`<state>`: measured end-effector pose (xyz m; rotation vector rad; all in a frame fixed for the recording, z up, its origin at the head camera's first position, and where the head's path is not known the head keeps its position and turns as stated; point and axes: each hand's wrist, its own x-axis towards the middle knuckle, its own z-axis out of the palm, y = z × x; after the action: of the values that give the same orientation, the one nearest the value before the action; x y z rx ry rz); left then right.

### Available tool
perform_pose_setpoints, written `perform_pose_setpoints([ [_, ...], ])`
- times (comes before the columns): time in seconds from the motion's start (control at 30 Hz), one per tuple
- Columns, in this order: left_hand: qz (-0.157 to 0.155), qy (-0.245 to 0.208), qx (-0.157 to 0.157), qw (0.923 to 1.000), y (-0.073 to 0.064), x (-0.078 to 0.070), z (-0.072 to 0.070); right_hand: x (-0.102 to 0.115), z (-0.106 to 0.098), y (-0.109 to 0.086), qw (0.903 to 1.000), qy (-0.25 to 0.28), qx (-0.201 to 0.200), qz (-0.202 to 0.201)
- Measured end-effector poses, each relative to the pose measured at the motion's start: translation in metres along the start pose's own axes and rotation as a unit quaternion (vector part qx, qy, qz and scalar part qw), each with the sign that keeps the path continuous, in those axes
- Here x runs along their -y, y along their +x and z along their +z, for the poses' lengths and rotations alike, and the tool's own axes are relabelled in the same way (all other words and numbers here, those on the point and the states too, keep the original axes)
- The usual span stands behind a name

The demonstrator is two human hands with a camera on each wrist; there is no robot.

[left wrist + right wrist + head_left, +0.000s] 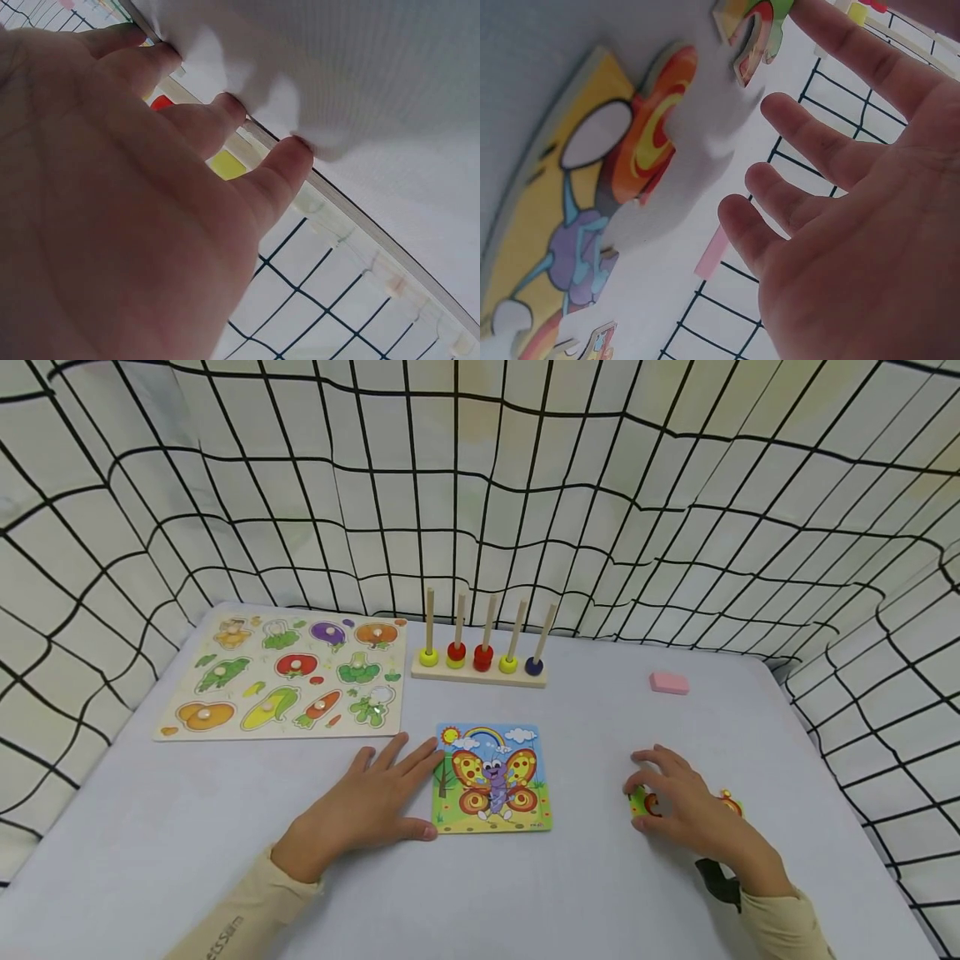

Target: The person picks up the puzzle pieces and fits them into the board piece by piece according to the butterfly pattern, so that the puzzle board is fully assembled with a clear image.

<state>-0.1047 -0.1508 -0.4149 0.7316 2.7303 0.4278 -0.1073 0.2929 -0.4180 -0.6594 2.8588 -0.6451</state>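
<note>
A square butterfly picture board (492,778) lies flat in the middle of the table. Along its left edge my left hand (371,806) rests with fingers spread, thumb and fingertips at the board's side. To the right, my right hand (686,810) pinches a small green and red jigsaw piece (640,802) between index finger and thumb. That piece (761,34) looks tilted in the right wrist view, where the thumb is out of sight. Beneath the right palm lies a larger yellow jigsaw piece (585,187) with a purple figure and an orange swirl; the head view mostly hides it.
A vegetable peg puzzle (281,677) lies at the back left. Beside it stands a wooden peg stand (480,675) with coloured beads. A pink block (669,683) sits at the back right. Black netting (491,485) surrounds the table. Near the right cuff shows a dark flat shape (718,883).
</note>
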Motion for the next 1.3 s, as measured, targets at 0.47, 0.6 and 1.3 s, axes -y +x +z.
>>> perform_pose_setpoints([
  [0.47,0.002,-0.002,-0.003,1.0000,-0.0016,-0.0006,0.0008,0.0030,0.0020,-0.0021,0.9997,-0.005,-0.019,-0.012],
  [0.6,0.001,-0.001,-0.005,1.0000,-0.0021,-0.0009,0.0007,0.0040,0.0017,-0.0028,0.9995,-0.012,-0.026,-0.013],
  [1.3,-0.001,-0.006,-0.001,1.0000,-0.0008,-0.0015,0.0007,0.0068,0.0043,-0.0067,0.9994,-0.019,-0.030,0.002],
])
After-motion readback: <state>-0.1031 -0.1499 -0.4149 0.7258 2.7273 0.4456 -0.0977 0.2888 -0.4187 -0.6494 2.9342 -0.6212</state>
